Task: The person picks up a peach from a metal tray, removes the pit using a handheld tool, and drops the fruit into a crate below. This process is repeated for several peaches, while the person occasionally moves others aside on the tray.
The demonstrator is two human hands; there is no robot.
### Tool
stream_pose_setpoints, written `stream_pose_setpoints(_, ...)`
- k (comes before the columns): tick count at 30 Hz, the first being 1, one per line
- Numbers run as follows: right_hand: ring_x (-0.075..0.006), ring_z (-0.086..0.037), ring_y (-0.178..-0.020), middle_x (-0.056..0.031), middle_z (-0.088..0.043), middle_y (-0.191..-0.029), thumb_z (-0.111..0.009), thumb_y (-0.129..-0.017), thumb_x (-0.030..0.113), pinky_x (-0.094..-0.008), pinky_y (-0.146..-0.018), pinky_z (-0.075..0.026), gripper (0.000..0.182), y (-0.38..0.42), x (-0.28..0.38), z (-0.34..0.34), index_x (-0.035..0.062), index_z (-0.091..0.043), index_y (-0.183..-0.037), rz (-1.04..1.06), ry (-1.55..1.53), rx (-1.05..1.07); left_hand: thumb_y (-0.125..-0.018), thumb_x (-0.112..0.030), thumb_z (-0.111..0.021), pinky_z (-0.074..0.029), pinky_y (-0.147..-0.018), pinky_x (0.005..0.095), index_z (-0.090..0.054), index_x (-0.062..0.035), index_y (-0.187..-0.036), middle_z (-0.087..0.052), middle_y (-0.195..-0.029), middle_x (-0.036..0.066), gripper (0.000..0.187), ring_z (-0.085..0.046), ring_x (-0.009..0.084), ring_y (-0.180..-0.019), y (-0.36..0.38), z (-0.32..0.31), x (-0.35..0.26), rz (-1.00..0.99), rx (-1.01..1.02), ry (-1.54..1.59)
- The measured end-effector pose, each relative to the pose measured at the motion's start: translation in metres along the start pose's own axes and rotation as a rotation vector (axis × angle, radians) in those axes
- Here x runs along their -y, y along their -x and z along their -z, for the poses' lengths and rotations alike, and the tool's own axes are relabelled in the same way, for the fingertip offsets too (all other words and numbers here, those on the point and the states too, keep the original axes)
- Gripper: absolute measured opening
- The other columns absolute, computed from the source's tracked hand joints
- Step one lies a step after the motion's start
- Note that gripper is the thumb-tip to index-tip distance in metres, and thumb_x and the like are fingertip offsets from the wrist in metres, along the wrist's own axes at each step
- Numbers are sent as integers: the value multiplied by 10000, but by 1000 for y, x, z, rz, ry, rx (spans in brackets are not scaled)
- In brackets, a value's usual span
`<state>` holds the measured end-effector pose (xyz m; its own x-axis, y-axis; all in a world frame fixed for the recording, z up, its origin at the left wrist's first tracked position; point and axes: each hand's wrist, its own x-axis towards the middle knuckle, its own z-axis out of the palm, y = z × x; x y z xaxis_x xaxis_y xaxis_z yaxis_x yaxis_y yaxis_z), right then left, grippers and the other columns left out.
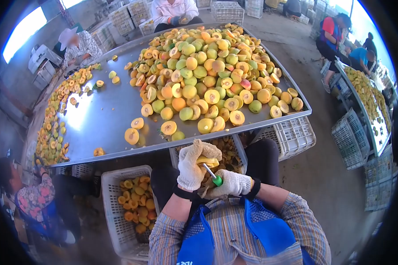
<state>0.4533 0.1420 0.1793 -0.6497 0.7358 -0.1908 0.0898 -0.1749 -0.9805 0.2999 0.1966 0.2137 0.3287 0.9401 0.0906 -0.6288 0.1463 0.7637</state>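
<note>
My left hand point(192, 164), in a dirty white work glove, is closed around a yellow peach half point(211, 161) above my lap. In my right hand point(231, 183), also gloved, is a pitting tool point(216, 179) with a green handle and a thin metal shaft. The shaft's tip meets the peach half, and the fingers hide part of the fruit. Just beyond my hands, a large pile of peaches point(190, 91), many cut in half with the stones showing, lies on a metal table point(106, 128).
A white crate point(111, 212) of peach halves stands at my left. Another crate point(239, 148) with fruit scraps sits under my hands. More peach halves point(51, 132) line the table's left edge. Several people work around, one point(35, 190) close at left. A second fruit table point(370, 106) stands right.
</note>
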Motion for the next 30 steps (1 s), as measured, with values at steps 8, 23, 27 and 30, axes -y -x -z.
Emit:
stream_pose_setpoints(8,-379,-649,-653,-202,-659,-717,-676,-784,327,-434,-606,-535,289,-14,9,31,39,-679,-774,-48,947,-239,-988,-567,-470,-547,-594,428,-627,-75,-869,-657,-814,152,531,-644,343,-685,-8,6,18,269,-376,438)
stream_pose_setpoints(23,-373,-676,-771,-183,-698,-843,-618,-876,358,-450,-698,-550,309,-34,14,24,62,-698,-911,-105,820,-312,-981,-459,-553,-573,-719,446,-659,-9,-888,-679,-920,180,472,-670,370,-845,-13,22,16,91,-386,427)
stream_pose_setpoints(27,-376,-673,-726,-189,-680,-775,-635,-861,306,-444,-665,-555,253,-32,7,21,61,-699,-872,-146,921,-299,-989,-471,-535,-568,-722,458,-656,-11,-853,-676,-894,184,496,-667,362,-839,-9,19,12,76,-394,412)
stream_pose_setpoints(30,-378,-671,-713,-190,-677,-760,-642,-856,306,-442,-659,-553,248,-33,-13,23,65,-700,-861,-88,926,-242,-992,-501,-519,-559,-698,455,-648,-16,-801,-665,-825,182,537,-665,350,-792,-5,15,8,117,-402,277)
